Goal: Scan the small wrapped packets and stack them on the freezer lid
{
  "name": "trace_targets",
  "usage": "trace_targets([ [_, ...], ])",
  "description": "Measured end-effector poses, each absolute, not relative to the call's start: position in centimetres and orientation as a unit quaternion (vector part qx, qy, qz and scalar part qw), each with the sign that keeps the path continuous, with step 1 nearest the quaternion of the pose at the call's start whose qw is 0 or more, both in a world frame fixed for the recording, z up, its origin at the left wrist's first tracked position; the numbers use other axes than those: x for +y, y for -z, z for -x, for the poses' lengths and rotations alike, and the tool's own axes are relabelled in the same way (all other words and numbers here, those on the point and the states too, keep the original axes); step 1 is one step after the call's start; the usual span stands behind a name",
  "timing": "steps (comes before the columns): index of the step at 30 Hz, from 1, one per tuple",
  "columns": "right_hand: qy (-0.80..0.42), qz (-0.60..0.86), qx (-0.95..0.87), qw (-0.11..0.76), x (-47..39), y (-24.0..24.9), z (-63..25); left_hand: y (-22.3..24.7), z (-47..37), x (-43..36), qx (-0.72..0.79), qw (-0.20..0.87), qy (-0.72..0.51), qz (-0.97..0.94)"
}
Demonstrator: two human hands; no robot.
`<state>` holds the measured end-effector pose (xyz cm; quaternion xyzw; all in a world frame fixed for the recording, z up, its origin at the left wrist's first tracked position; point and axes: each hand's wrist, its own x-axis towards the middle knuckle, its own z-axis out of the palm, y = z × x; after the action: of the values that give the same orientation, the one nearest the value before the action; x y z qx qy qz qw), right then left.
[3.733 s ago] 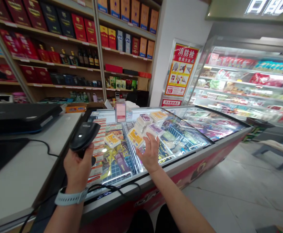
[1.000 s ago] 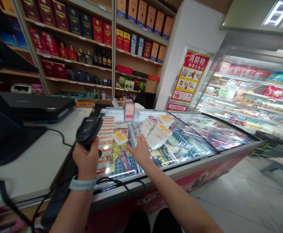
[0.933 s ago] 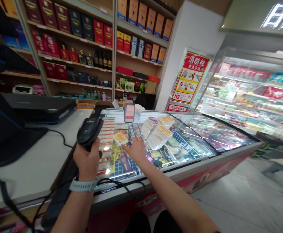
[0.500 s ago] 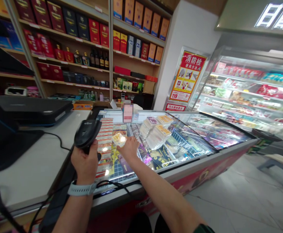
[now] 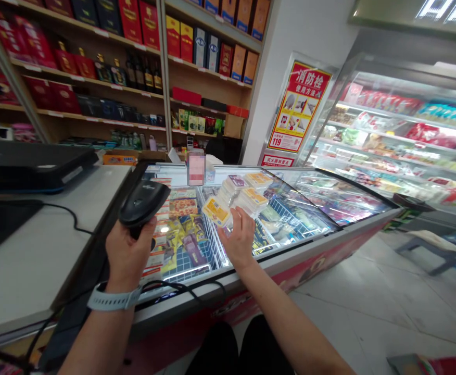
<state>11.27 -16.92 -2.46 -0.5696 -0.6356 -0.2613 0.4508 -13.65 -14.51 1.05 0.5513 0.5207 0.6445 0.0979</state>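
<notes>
My left hand (image 5: 128, 252) is wrapped round the handle of a black barcode scanner (image 5: 144, 202), its head tilted up over the left end of the glass-topped freezer (image 5: 228, 263). With my right hand (image 5: 240, 237) I grip the near right edge of a clear plastic food box (image 5: 217, 211) with a yellow label. That box is tilted, label facing up and towards me. Just beyond it, a cluster of similar clear boxes (image 5: 253, 197) with yellow and purple labels sits on the freezer glass.
A white counter (image 5: 67, 224) with a black device (image 5: 36, 164) stands at left. Black cables (image 5: 181, 285) cross the freezer's near edge. A phone-like upright item (image 5: 196, 169) is at the far edge. Shelves of boxed bottles (image 5: 130, 73) rise behind; a lit chiller (image 5: 400, 135) and grey stool (image 5: 439, 255) are at right.
My right hand has carried the yellow-labelled box rightwards, from the freezer's left part to beside the cluster. My left hand still holds the scanner. The view has tipped downwards.
</notes>
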Motion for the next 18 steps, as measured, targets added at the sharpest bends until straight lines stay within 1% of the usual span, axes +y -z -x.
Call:
trace_targets([
  [6, 0.307, 0.562, -0.602, 0.476, -17.6, 2.6, -12.1, -0.6, 13.4, -14.5, 0.484, 0.147, -0.631, -0.589],
  [14, 0.297, 0.577, -0.58, 0.492, -17.5, 2.7, -12.2, -1.2, 12.6, -15.2, 0.455, 0.191, -0.617, -0.612],
  [18, 0.298, 0.577, -0.58, 0.492, -17.4, 2.8, -12.2, -1.2, 12.4, -15.5, 0.432, 0.209, -0.59, -0.649],
])
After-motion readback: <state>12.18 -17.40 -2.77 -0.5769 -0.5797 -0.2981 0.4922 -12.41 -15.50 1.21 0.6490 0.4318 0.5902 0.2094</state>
